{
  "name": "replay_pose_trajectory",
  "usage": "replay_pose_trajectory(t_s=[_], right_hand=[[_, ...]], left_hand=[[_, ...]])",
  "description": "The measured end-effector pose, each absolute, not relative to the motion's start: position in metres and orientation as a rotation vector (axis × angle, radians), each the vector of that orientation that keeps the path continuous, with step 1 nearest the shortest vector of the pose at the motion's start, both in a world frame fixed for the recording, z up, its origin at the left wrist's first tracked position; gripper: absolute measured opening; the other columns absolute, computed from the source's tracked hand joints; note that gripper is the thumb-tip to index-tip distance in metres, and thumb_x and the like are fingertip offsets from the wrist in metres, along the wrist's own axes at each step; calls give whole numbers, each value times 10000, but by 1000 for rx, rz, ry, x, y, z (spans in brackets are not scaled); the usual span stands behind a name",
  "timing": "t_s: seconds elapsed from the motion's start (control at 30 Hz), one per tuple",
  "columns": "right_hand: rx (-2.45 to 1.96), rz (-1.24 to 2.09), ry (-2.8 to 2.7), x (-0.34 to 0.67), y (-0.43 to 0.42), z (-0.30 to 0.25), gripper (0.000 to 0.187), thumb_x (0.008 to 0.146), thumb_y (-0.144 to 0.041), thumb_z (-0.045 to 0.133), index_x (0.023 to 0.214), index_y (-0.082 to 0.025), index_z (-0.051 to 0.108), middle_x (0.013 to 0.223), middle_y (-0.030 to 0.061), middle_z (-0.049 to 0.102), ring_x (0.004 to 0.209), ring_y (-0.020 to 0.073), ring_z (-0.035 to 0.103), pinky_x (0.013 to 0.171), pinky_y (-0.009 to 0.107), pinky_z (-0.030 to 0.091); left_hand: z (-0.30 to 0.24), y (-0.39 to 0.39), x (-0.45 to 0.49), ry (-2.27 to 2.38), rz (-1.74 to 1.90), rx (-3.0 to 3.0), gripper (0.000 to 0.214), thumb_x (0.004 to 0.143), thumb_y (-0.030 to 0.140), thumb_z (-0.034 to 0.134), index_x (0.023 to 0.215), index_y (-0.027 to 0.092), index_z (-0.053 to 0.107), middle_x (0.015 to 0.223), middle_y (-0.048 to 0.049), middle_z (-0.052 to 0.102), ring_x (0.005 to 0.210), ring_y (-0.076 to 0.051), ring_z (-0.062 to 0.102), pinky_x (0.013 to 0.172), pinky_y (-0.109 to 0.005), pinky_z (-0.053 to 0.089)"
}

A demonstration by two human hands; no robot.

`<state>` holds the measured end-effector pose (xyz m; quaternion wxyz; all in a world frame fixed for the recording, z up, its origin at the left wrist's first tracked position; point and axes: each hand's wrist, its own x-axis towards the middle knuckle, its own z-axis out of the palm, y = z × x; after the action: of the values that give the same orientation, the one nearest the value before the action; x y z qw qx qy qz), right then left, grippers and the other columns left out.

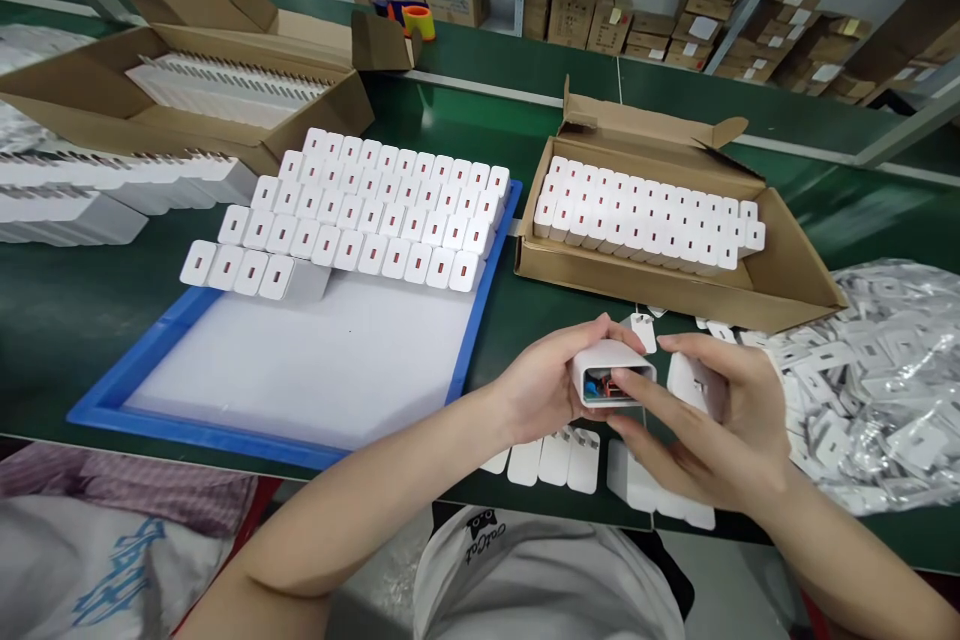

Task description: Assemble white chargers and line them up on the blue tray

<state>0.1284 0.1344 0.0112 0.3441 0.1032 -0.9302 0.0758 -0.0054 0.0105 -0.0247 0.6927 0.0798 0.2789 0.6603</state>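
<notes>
My left hand [541, 388] grips a white charger housing [611, 370] whose open end shows red and blue parts inside. My right hand [720, 430] is closed around a white plug cover [694, 385] and its fingers touch the open end of the housing. Both hands hover over the front edge of the green table [67, 320]. Under them lie several white charger pieces [555, 460] in a row. A blue-rimmed tray [300, 450] to the left carries rows of finished white chargers [360, 210] at its far side.
An open cardboard box [787, 270] filled with white chargers sits ahead at right. A heap of white plug covers [877, 380] lies at far right. Another open box [112, 90] with white parts stands at back left. Stacked cartons [675, 20] line the shelves behind.
</notes>
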Motion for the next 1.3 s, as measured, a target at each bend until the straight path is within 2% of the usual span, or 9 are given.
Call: replay_pose_trajectory(t_s=[0.1,0.27,0.43,0.5,0.63,0.77,0.97,1.1,1.3], right_hand=[[327,90,-2381,122,133,10,278,846,-135,697,1108,-196,629,1049,107,537,853,208,617,596,313,504],[331,187,-2392,123,130,3,327,849,-66,660,1156,-153,592,1063,124,544,896,223,623,663,332,522],[277,169,-2478,131,137,7,409,844,-109,687,1227,-201,576,1075,114,553,916,234,605,683,351,516],[302,142,-2522,134,141,12,453,835,-101,698,1257,-205,572,1110,126,560,962,252,600,712,365,515],[332,178,-2508,139,148,21,514,820,-84,722,1301,-183,569,1133,147,546,990,263,591,745,372,527],[209,181,-2429,143,152,27,509,813,-180,763,1296,-175,604,1093,146,525,983,279,580,755,381,542],[282,229,-2489,149,153,22,491,873,-158,681,1349,-206,566,1090,131,560,974,263,590,750,374,545],[271,280,-2484,147,151,20,448,868,-172,688,1305,-190,592,1091,132,570,983,266,599,779,383,547],[261,328,-2472,138,153,18,379,890,-180,662,1263,-209,600,1086,126,567,991,257,606,776,377,558]], left_hand=[[-26,11,-5,634,1496,150,384,789,524,720,927,169,665,731,3,532,569,-87,465,477,-189,348],[-27,13,-6,652,1472,211,439,812,613,651,903,183,640,679,19,503,525,-85,436,464,-195,305],[-21,8,-5,1249,1621,560,510,909,657,478,993,190,664,797,-18,599,729,-143,557,620,-226,418],[-18,4,-5,1374,1612,727,475,917,619,504,1063,196,662,871,-27,623,775,-149,579,676,-235,439],[-12,0,-6,1097,1430,843,476,887,566,593,1206,214,619,1012,-58,630,687,-130,609,645,-264,498],[-9,2,-5,932,1452,792,523,849,561,652,1212,185,631,964,-61,634,688,-129,630,693,-298,554],[-10,4,-2,876,1455,761,520,795,530,729,1169,169,703,930,-59,655,763,-152,631,709,-284,566],[-10,2,-3,929,1481,894,421,856,444,689,1170,166,717,939,-68,682,713,-137,610,654,-248,539],[-10,3,-2,1116,1575,1040,361,911,330,626,1227,168,696,1188,-112,693,1147,-244,609,976,-295,462]])
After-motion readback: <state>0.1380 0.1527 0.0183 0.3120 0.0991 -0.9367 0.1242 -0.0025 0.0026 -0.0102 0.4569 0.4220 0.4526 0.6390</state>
